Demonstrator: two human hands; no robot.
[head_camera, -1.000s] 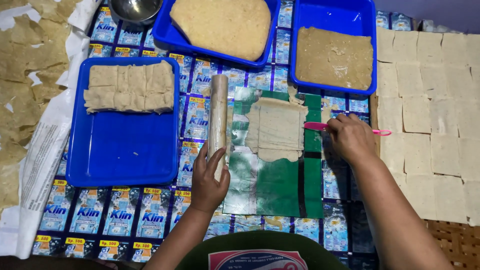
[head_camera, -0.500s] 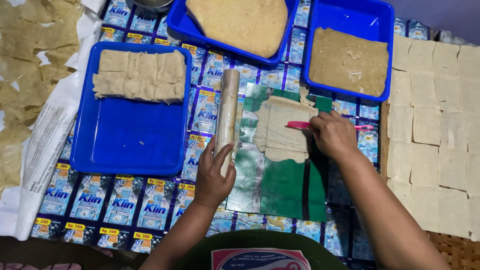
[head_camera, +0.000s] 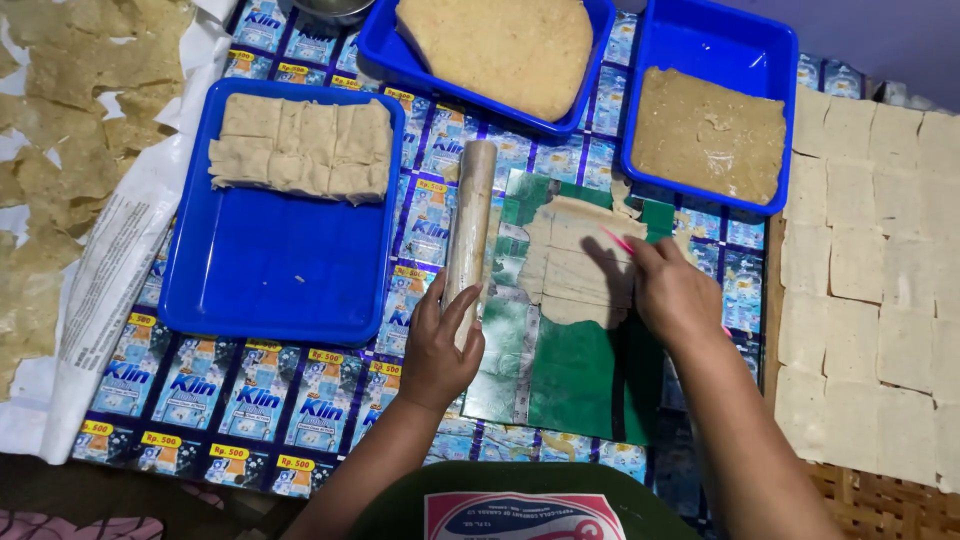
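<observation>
The biggest surface under me is the table cover (head_camera: 300, 400), a glossy sheet printed with rows of small blue sachets. To my right a woven mat holds a grid of pale, matte dough squares (head_camera: 870, 270), laid edge to edge; too many run off the edge for me to count. On the far left, ragged, dry-looking tan pieces (head_camera: 60, 150) lie on white paper.

I count three blue plastic trays, all smooth and rectangular. The large flat tray (head_camera: 270, 280) to my left carries a block of stacked, cut dough squares (head_camera: 300, 148) along its far end. The tray at top centre (head_camera: 400, 55) holds one thick, rounded slab of yellowish dough, grainy on top. The tray at top right (head_camera: 740, 40) holds a flat layer of brownish, moist-looking paste.

In front of me lies one green cutting board (head_camera: 580, 380), scuffed and whitened in patches. On it is a thin, pale dough sheet (head_camera: 575, 270), irregular at the edges.

My left hand (head_camera: 440, 350) rests its fingers on the near end of one pale cylindrical rolling pin (head_camera: 470, 220), lying just left of the board. My right hand (head_camera: 675, 295) is closed around a slim pink tool (head_camera: 617, 240), its tip on the dough sheet.
</observation>
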